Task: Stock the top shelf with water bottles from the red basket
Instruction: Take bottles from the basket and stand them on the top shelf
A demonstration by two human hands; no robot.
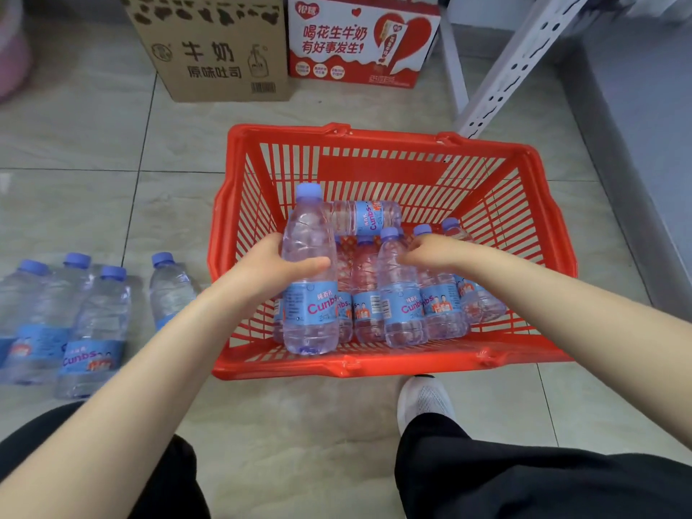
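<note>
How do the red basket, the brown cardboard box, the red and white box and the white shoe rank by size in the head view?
1. red basket
2. brown cardboard box
3. red and white box, only slightly smaller; the picture's top edge cuts both boxes, so this is unsure
4. white shoe

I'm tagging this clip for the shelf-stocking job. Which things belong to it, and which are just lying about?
Job: red basket; bottles inside; left hand gripping one bottle; right hand on a second bottle; white shelf upright.
Lying about: brown carton; red carton; pink container; floor bottles.
</note>
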